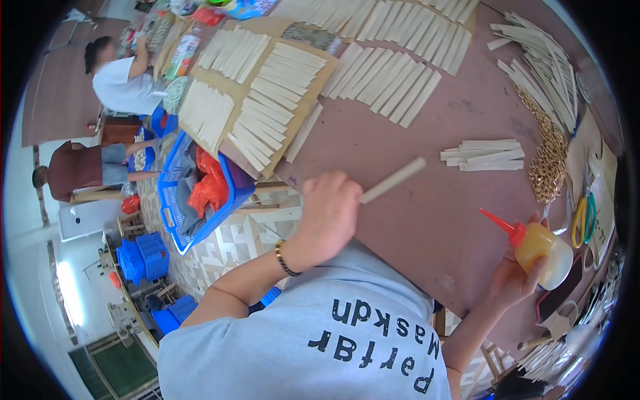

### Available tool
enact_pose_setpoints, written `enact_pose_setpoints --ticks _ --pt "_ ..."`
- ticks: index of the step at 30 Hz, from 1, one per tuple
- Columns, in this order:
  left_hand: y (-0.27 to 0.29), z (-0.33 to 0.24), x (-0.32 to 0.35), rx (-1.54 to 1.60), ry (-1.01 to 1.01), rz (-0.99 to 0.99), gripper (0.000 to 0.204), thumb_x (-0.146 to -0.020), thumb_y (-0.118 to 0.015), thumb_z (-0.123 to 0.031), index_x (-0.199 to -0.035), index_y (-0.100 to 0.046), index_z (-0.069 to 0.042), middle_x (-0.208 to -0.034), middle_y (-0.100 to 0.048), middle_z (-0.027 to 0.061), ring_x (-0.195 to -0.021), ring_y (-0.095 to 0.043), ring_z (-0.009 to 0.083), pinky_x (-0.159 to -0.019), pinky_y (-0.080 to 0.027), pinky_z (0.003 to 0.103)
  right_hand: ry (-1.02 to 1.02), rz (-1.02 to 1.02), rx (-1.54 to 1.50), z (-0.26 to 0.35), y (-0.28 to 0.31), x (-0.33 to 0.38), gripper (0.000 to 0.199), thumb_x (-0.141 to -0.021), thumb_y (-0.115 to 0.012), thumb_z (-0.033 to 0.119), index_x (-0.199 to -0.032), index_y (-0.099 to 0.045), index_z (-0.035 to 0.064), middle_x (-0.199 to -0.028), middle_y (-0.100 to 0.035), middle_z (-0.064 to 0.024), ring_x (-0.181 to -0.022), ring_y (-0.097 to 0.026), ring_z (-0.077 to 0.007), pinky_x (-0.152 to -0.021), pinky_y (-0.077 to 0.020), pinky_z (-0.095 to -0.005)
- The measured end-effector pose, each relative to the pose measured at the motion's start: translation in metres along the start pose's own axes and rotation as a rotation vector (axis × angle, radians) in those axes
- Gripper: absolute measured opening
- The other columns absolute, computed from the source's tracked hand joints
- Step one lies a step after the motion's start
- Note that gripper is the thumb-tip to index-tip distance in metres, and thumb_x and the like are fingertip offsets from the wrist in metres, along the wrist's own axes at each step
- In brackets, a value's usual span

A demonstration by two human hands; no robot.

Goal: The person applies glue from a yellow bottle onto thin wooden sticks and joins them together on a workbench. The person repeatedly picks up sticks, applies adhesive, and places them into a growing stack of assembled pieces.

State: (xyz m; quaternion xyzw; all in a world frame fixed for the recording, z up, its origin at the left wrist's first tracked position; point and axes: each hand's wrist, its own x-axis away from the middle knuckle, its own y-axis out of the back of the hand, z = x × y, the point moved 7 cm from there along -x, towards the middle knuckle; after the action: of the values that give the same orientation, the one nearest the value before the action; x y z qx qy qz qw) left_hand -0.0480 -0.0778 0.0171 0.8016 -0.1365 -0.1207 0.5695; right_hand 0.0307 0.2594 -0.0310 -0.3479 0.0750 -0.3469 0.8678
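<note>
Left hand (330, 210): clenched on 1 pale stick (393, 180), long axis running up-right over the table (413, 227). Right hand (517, 277): wrapped round glue bottle (543, 247), red nozzle aimed up-left at the stick (well apart). Bare tabletop between; stick pile (483, 155) beyond.

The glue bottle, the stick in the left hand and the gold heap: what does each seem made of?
Glue bottle: probably soft plastic, translucent, amber inside, red nozzle. Stick: pale, matte, flat; likely wood or bamboo. Gold heap: shiny links, apparently metal chain.
</note>
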Motion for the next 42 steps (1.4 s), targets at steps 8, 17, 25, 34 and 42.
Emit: enact_pose_setpoints --ticks 8,17,25,34,42 --pt "0.032 0.086 0.027 -0.195 0.231 -0.16 0.006 -0.081 -0.06 -0.007 -0.086 -0.057 -0.008 -0.085 -0.052 0.008 -0.087 -0.052 0.0274 -0.076 -0.034 0.041 -0.024 0.063 -0.058 -0.005 -0.002 0.002 0.061 -0.094 -0.053 0.024 -0.138 -0.024 -0.0084 -0.143 -0.033 -0.0213 -0.134 -0.033 -0.0384 -0.11 -0.0332 -0.0494" --pt "0.044 0.067 0.012 -0.216 0.156 -0.279 0.015 -0.075 -0.066 -0.006 -0.088 -0.058 -0.009 -0.089 -0.049 0.007 -0.089 -0.05 0.0253 -0.079 -0.032 0.04 -0.092 0.071 -0.175 -0.004 0.007 -0.003 0.061 -0.093 -0.056 0.026 -0.137 -0.028 -0.0056 -0.141 -0.037 -0.0199 -0.133 -0.035 -0.0372 -0.106 -0.0387 -0.052" --pt "0.035 0.06 -0.013 -0.23 0.01 -0.328 0.026 -0.068 -0.07 -0.003 -0.087 -0.056 -0.011 -0.091 -0.047 0.0065 -0.088 -0.049 0.0248 -0.081 -0.031 0.039 -0.127 0.086 -0.251 -0.006 0.009 -0.003 0.062 -0.093 -0.057 0.024 -0.138 -0.025 -0.0051 -0.142 -0.035 -0.02 -0.133 -0.034 -0.0376 -0.105 -0.0391 -0.053" --pt "0.04 0.077 -0.029 -0.266 0.04 -0.356 0.028 -0.065 -0.071 -0.004 -0.087 -0.055 -0.012 -0.093 -0.047 0.0062 -0.091 -0.048 0.0247 -0.082 -0.03 0.039 -0.125 0.074 -0.237 -0.007 0.011 -0.003 0.064 -0.092 -0.058 0.024 -0.138 -0.024 -0.0047 -0.142 -0.035 -0.0204 -0.133 -0.034 -0.0375 -0.105 -0.0393 -0.0534" --pt "0.042 0.078 -0.032 -0.267 0.079 -0.331 0.028 -0.066 -0.071 -0.005 -0.089 -0.056 -0.012 -0.094 -0.048 0.0064 -0.092 -0.048 0.0252 -0.083 -0.03 0.04 -0.112 0.051 -0.225 -0.005 0.013 -0.002 0.063 -0.092 -0.057 0.025 -0.138 -0.025 -0.0041 -0.142 -0.035 -0.0204 -0.133 -0.034 -0.0377 -0.104 -0.0396 -0.0546"
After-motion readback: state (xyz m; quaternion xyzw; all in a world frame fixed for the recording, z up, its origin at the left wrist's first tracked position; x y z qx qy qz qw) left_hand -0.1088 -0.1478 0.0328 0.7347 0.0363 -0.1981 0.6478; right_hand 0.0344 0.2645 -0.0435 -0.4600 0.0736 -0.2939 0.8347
